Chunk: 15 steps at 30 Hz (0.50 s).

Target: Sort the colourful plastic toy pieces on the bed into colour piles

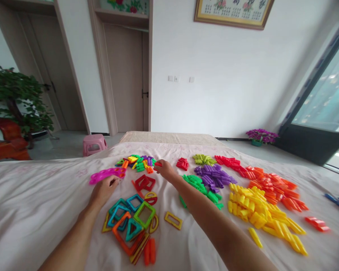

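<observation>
My left hand (106, 188) is curled against the lower edge of a magenta plastic strip with round holes (101, 175), apparently gripping it; some of its fingers are hidden. Orange pieces (124, 164) show at the strip's right end. My right hand (166, 170) pinches a small red plastic tube piece (158, 164). Just left of it lies a mixed pile of green, yellow, purple and orange pieces (140, 164). Between my hands on the cloth are red magnetic tile frames (145, 183).
Nearer me lie several magnetic tile frames (145, 215) and two orange tubes (149, 251). Colour-sorted piles stand right: green (196, 183), purple (214, 175), yellow (250, 203), orange-red (279, 186). A pink stool (94, 144) stands beyond the cloth-covered surface (59, 188).
</observation>
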{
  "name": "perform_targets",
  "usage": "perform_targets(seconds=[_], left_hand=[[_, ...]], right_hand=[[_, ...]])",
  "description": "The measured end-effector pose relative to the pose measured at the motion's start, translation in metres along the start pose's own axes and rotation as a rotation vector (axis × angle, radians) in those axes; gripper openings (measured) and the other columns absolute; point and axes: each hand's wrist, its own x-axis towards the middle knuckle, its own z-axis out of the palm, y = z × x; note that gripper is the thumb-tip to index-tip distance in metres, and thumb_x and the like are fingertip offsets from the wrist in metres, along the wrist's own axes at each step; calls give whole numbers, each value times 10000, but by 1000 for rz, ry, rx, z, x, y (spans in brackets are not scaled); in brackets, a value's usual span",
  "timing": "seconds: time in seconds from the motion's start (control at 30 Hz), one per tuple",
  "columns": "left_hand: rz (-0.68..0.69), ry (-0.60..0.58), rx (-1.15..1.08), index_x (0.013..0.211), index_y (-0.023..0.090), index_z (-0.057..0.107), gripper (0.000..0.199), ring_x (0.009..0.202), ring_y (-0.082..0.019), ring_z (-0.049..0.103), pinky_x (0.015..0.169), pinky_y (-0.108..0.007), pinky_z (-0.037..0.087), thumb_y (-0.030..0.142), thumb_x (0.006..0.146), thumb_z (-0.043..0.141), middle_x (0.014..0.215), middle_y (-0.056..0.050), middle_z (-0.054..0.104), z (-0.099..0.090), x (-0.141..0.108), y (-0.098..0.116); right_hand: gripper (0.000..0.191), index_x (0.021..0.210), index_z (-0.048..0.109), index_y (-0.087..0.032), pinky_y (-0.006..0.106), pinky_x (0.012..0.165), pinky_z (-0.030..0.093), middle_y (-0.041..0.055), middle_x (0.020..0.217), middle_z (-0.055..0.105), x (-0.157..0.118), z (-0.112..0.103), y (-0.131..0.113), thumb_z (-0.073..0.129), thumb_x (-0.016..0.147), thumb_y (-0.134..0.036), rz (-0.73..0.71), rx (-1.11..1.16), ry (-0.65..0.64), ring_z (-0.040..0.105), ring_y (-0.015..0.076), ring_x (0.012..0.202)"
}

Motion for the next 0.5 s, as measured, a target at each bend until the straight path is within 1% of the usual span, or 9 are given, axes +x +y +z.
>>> perform_targets(seconds=[0.07, 0.1, 0.13, 0.2, 0.27, 0.33, 0.4, 0.47, 0.5], left_hand=[[-6, 5, 8, 891, 235, 718, 318, 835, -197, 684, 703, -258, 466, 459, 859, 496, 899, -28, 759, 1, 1, -2], [-10, 6, 12, 895, 238, 723, 319, 842, -199, 686, 707, -256, 470, 463, 855, 500, 907, -28, 762, 1, 1, -2], [-13, 6, 15, 902, 241, 727, 321, 849, -200, 689, 712, -255, 475, 467, 850, 505, 917, -29, 764, 1, 2, -3], [-14, 1, 13, 922, 243, 734, 329, 861, -202, 692, 729, -252, 484, 476, 842, 516, 938, -32, 768, 1, 2, -3], [-12, -12, 13, 931, 241, 734, 341, 868, -208, 694, 736, -254, 489, 489, 839, 519, 949, -37, 769, 0, 3, -4], [-20, -27, 22, 924, 245, 730, 342, 873, -215, 692, 738, -261, 490, 500, 838, 519, 948, -38, 770, 1, 3, -7], [-41, -38, 28, 912, 264, 722, 326, 877, -222, 690, 752, -274, 493, 513, 829, 529, 947, -27, 773, 2, 4, -14], [-55, -42, 24, 914, 304, 713, 288, 896, -224, 692, 772, -287, 499, 518, 809, 552, 972, 6, 778, 5, 8, -23], [-67, -47, 36, 901, 329, 711, 279, 884, -225, 693, 761, -292, 501, 533, 808, 544, 946, 29, 780, 6, 10, -27]], right_hand=[[185, 1075, 608, -161, 193, 540, 444, 72, 945, 739, -11, -7, 2, 512, 949, -258, 67, 457, -43, 680, 131, 715], [173, 1047, 602, -159, 178, 506, 419, 75, 947, 738, -17, -12, 2, 520, 948, -274, 90, 662, -82, 665, 113, 668], [172, 1027, 599, -160, 168, 488, 404, 79, 964, 736, -22, -17, 3, 524, 950, -295, 109, 814, -127, 654, 100, 643], [194, 1024, 598, -161, 160, 480, 400, 88, 992, 730, -33, -28, 4, 519, 958, -326, 161, 1033, -205, 651, 93, 638], [209, 1052, 599, -159, 165, 490, 421, 91, 991, 725, -43, -39, 6, 490, 970, -318, 225, 1173, -228, 669, 106, 668], [191, 1060, 600, -147, 175, 527, 462, 88, 958, 723, -55, -48, 8, 478, 967, -260, 274, 1254, -211, 690, 122, 713], [162, 1060, 606, -134, 191, 593, 511, 80, 913, 718, -68, -54, 13, 519, 931, -180, 308, 1292, -214, 707, 136, 758], [189, 1052, 615, -130, 212, 673, 551, 65, 890, 714, -80, -60, 20, 594, 866, -105, 317, 1313, -212, 716, 142, 794], [208, 1035, 619, -131, 221, 709, 564, 57, 888, 711, -85, -63, 25, 627, 834, -78, 307, 1315, -191, 718, 140, 804]])
